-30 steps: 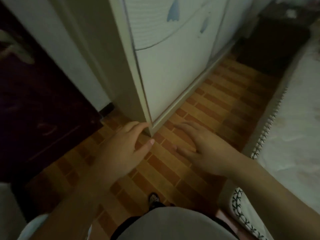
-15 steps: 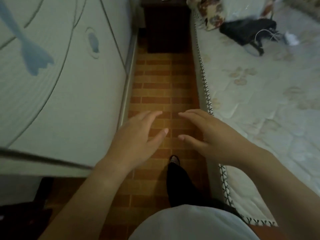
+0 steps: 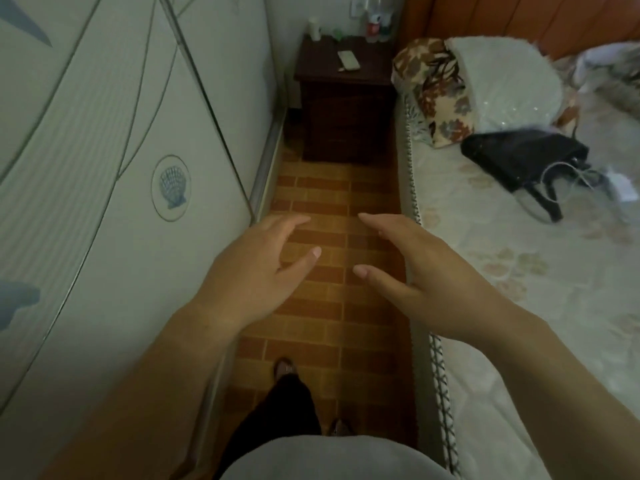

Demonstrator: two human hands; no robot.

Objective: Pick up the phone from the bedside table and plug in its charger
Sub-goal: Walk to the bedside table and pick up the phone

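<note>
Standing in a narrow aisle between a wardrobe [image 3: 104,202] at frame left and a bed [image 3: 519,271] at frame right, a person holds both bare hands out at mid-frame over a brick-patterned floor [image 3: 332,188]. The left hand [image 3: 256,271] and right hand [image 3: 426,275] are empty, fingers spread and loosely curled, thumbs pointing toward each other across a small gap.

The phone [image 3: 348,59] lies flat on a dark bedside table [image 3: 346,98] at upper centre of the frame, well apart from both hands and beyond them at the far end of the aisle. A pale cup [image 3: 314,28] and what appear to be bottles [image 3: 375,24] stand along the back of the table; the light is dim and their details are unclear.

On the bed, at upper right, a floral pillow [image 3: 440,95] rests beside a white pillow [image 3: 505,84]. Below them a black bag [image 3: 523,157] lies on the mattress with a white cable [image 3: 568,171] trailing beside it, possibly the charger. One foot [image 3: 284,367] shows on the floor at lower centre.
</note>
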